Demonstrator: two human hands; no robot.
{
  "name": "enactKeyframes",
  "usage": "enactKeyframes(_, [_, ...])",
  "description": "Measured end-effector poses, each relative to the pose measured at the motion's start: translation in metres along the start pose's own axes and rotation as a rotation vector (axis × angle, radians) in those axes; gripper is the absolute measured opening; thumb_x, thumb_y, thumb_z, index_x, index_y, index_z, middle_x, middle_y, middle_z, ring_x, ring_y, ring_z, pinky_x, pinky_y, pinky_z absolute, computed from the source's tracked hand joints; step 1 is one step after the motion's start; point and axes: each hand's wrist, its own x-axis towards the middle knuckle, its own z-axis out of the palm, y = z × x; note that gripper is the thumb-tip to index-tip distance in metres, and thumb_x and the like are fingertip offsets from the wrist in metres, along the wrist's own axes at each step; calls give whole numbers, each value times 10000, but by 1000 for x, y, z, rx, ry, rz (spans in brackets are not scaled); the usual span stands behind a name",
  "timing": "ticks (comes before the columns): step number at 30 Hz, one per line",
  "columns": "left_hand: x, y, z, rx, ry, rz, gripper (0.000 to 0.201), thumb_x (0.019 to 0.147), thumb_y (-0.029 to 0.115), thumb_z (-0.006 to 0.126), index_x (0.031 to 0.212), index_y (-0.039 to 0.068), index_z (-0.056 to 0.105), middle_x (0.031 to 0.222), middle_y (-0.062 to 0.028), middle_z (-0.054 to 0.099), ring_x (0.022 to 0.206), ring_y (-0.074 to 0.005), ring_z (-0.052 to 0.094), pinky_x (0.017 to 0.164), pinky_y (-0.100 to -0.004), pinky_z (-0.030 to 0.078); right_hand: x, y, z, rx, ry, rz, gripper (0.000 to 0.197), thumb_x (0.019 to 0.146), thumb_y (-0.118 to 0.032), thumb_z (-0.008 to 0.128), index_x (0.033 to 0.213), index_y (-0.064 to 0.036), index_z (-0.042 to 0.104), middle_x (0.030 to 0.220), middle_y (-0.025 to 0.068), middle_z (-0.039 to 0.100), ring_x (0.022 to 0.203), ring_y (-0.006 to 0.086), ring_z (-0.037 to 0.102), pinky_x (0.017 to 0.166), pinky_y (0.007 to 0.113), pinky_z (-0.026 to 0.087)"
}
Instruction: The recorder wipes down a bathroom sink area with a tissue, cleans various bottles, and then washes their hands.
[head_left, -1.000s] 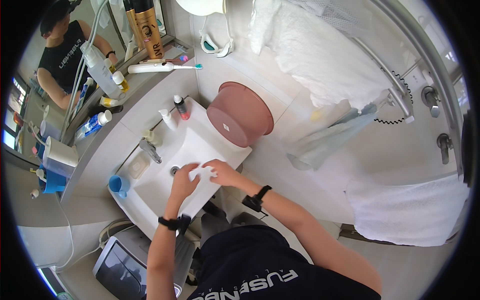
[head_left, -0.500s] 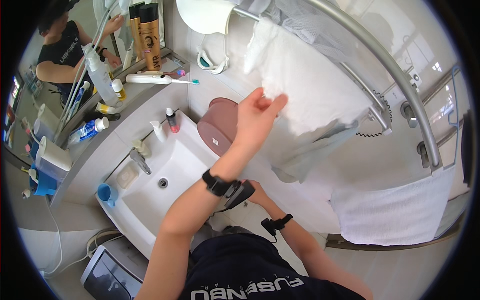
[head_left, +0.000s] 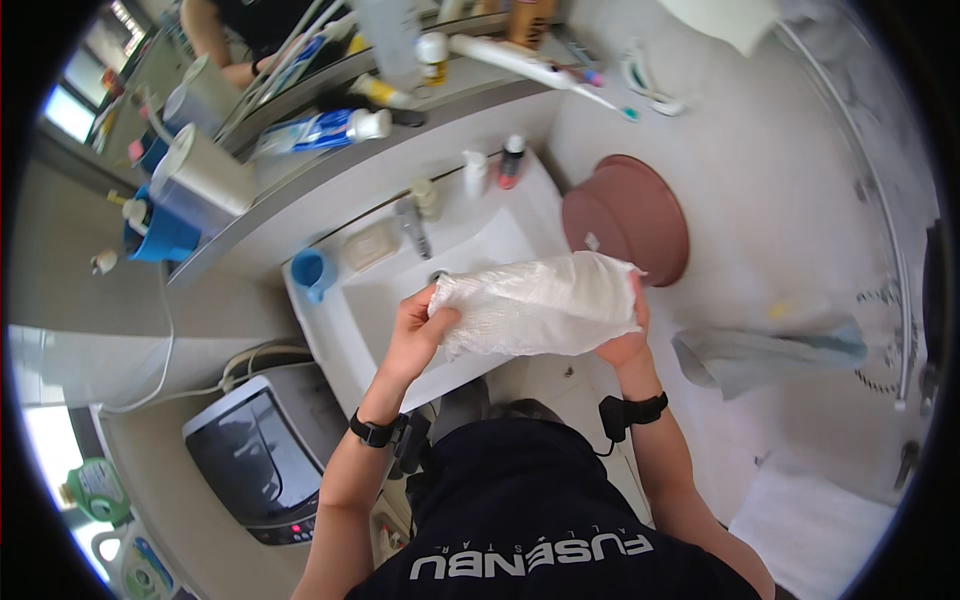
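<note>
A thin white towel (head_left: 540,305) stretches folded between my two hands, in front of my body and over the near right edge of the white sink (head_left: 375,325). My left hand (head_left: 415,330) pinches its left end, thumb on top. At the other end my right hand (head_left: 630,335) grips the towel from below and the side; the cloth covers most of its fingers. Behind the towel stands a reddish-brown plastic basin (head_left: 640,215). The faucet (head_left: 412,228) is beyond my left hand.
A blue cup (head_left: 313,272), a soap dish (head_left: 370,245) and small bottles line the sink's back rim. Above runs a shelf with toothpaste (head_left: 325,132) and an electric toothbrush (head_left: 530,68). A washing machine (head_left: 265,455) stands left; a grey cloth (head_left: 765,352) hangs right.
The white towel has come off the rail, where my left hand was touching it, and is now in both hands near the sink. My right hand has risen to it. The view has turned left.
</note>
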Motion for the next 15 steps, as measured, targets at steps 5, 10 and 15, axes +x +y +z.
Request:
enactKeyframes(5, [-29, 7, -53, 47, 132, 18, 392, 927, -50, 581, 1311, 29, 586, 1186, -12, 619, 977, -95, 607, 881, -267, 490, 76, 37, -29, -575, 297, 116, 559, 939, -116, 669, 1460, -76, 470, 1283, 145, 610, 1147, 231, 634, 936, 347, 544])
enactKeyframes(10, [-45, -32, -85, 118, 439, -27, 416, 926, -42, 621, 1328, 40, 555, 1186, -40, 556, 937, -124, 620, 830, -284, 516, 113, 76, -40, -949, 256, 140, 606, 919, -146, 709, 1468, -85, 458, 1245, 117, 595, 1134, 203, 604, 950, 358, 505])
enactKeyframes(15, [-55, -50, -94, -25, 473, -87, 392, 887, 13, 692, 1269, 42, 608, 1178, -96, 568, 891, -194, 650, 756, -334, 539, 119, 89, -32, -1911, -199, 202, 607, 810, -226, 818, 1352, -80, 588, 1197, 179, 596, 1137, 305, 577, 960, 402, 462])
